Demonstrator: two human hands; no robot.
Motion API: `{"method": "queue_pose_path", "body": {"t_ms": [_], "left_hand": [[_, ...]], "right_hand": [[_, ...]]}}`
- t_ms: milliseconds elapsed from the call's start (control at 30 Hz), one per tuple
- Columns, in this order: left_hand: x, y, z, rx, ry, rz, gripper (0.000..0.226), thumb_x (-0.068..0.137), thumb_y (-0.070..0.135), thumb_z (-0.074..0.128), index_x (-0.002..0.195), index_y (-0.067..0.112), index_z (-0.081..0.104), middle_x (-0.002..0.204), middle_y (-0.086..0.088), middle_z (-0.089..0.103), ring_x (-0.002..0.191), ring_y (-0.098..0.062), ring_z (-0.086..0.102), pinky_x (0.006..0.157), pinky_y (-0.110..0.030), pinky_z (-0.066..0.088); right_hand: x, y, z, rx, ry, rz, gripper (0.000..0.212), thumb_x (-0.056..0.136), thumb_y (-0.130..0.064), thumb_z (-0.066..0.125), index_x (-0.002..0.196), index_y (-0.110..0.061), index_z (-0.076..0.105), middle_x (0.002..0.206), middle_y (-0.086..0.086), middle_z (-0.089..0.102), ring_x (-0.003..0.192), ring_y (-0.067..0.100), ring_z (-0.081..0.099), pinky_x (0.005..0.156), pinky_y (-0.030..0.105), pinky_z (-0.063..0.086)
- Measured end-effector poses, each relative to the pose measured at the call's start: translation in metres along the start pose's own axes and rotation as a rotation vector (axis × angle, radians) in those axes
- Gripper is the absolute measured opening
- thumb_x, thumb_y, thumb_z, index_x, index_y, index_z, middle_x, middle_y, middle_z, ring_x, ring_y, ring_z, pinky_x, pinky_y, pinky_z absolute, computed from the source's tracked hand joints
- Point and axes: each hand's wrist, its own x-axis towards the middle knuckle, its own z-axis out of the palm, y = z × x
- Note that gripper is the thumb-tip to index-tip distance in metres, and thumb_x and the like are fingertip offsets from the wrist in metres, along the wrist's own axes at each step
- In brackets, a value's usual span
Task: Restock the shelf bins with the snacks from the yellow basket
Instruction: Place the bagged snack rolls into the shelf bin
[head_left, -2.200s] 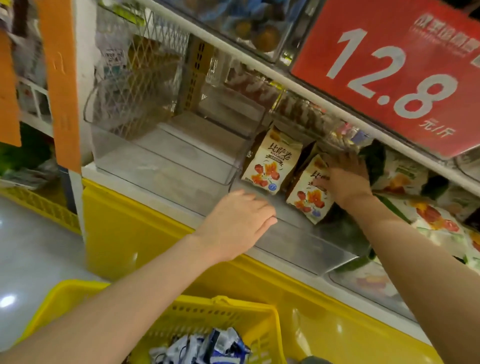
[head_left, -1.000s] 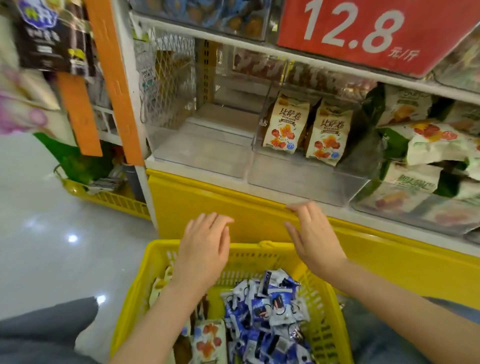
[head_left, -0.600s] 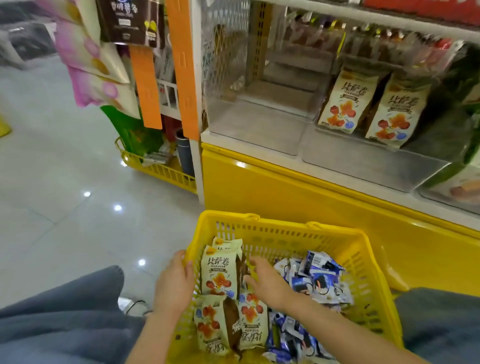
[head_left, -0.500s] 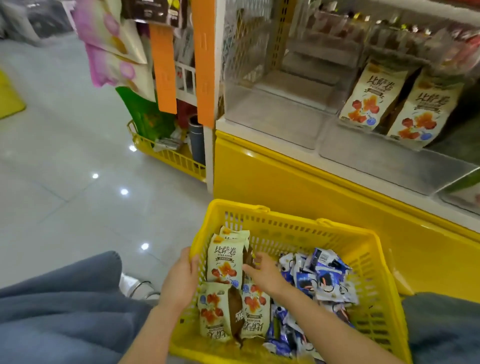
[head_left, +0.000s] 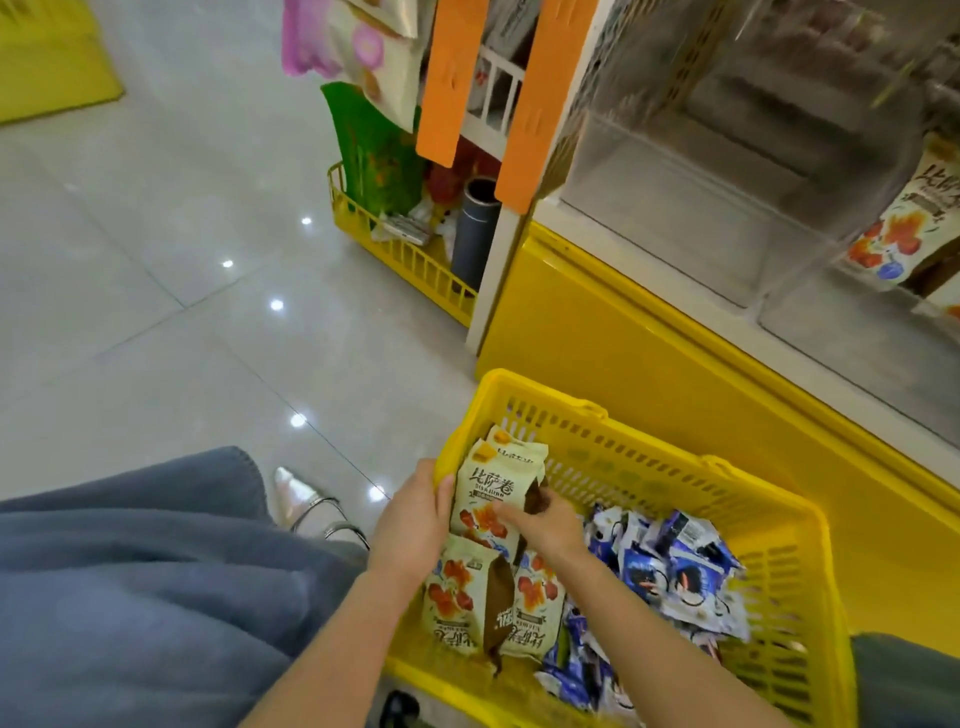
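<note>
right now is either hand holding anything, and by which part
The upright cream snack bag: left hand grips its left edge, right hand pinches its lower right side, fingers across the front.

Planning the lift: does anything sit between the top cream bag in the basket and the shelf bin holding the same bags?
Nothing visible blocks it. The bag lies on top of the others, under the right hand. It only has to clear the basket rim and the low clear front of the bin.
</note>
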Motion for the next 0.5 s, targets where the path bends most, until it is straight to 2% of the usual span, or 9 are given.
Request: {"method": "queue_pose_path", "body": {"t_ms": [133,200,267,333,400,467,500], "left_hand": [[0.003,-0.001,0.002,-0.018,-0.004,-0.005,0.031,0.097,0.043,0.028,0.112,0.02,0.043,0.076,0.008,0.053,0.067,-0.01,0.053,0.056,-0.029,0.037],[0.002,0.0,0.0,-0.027,-0.012,-0.026,0.032,0.097,0.042,0.029,0.117,0.021,0.043,0.09,0.004,0.057,0.075,-0.012,0.056,0.063,-0.032,0.044],[-0.001,0.004,-0.002,0.031,0.083,-0.037,0.035,0.098,0.038,0.033,0.127,0.021,0.039,0.113,0.0,0.051,0.09,-0.016,0.057,0.072,-0.033,0.048],[-0.002,0.014,-0.006,0.061,0.254,-0.023,0.034,0.097,0.03,0.037,0.129,0.017,0.041,0.115,-0.002,0.048,0.089,-0.015,0.056,0.069,-0.028,0.043],[-0.002,0.029,-0.012,-0.044,0.312,0.007,0.032,0.096,0.029,0.039,0.126,0.018,0.043,0.105,0.003,0.048,0.083,-0.01,0.053,0.066,-0.021,0.038],[-0.002,0.042,-0.018,-0.317,0.174,0.025,0.036,0.094,0.038,0.042,0.127,0.025,0.038,0.098,0.011,0.047,0.085,-0.006,0.054,0.062,-0.011,0.038],[-0.004,0.049,-0.022,-0.509,0.047,-0.012,0.043,0.091,0.044,0.046,0.129,0.03,0.032,0.1,0.014,0.046,0.089,-0.004,0.055,0.06,-0.009,0.041]], "right_hand": [[-0.002,-0.007,-0.015,-0.082,0.039,-0.147,0.045,0.075,-0.038,0.076,0.108,-0.016,0.053,0.092,-0.01,0.059,0.084,0.009,0.059,0.066,0.016,0.044],[-0.006,-0.018,-0.023,-0.082,0.097,-0.199,0.048,0.076,-0.041,0.075,0.109,-0.016,0.051,0.088,-0.014,0.057,0.08,0.006,0.058,0.06,0.012,0.042],[-0.012,-0.03,-0.034,-0.084,0.165,-0.248,0.048,0.076,-0.045,0.073,0.108,-0.016,0.051,0.085,-0.017,0.056,0.077,0.003,0.058,0.056,0.01,0.041],[-0.018,-0.041,-0.047,-0.066,0.196,-0.283,0.048,0.076,-0.046,0.071,0.109,-0.017,0.052,0.085,-0.019,0.056,0.073,-0.008,0.053,0.052,0.006,0.041],[-0.027,-0.05,-0.06,-0.045,0.148,-0.3,0.05,0.076,-0.049,0.069,0.112,-0.018,0.051,0.087,-0.02,0.056,0.074,-0.011,0.052,0.055,0.004,0.042],[-0.041,-0.055,-0.072,-0.025,0.049,-0.309,0.056,0.072,-0.057,0.065,0.111,-0.021,0.05,0.093,-0.022,0.057,0.084,-0.006,0.058,0.067,0.006,0.047],[-0.047,-0.055,-0.076,-0.01,-0.001,-0.309,0.063,0.067,-0.061,0.062,0.114,-0.021,0.051,0.1,-0.017,0.061,0.093,0.002,0.061,0.077,0.014,0.051]]}}
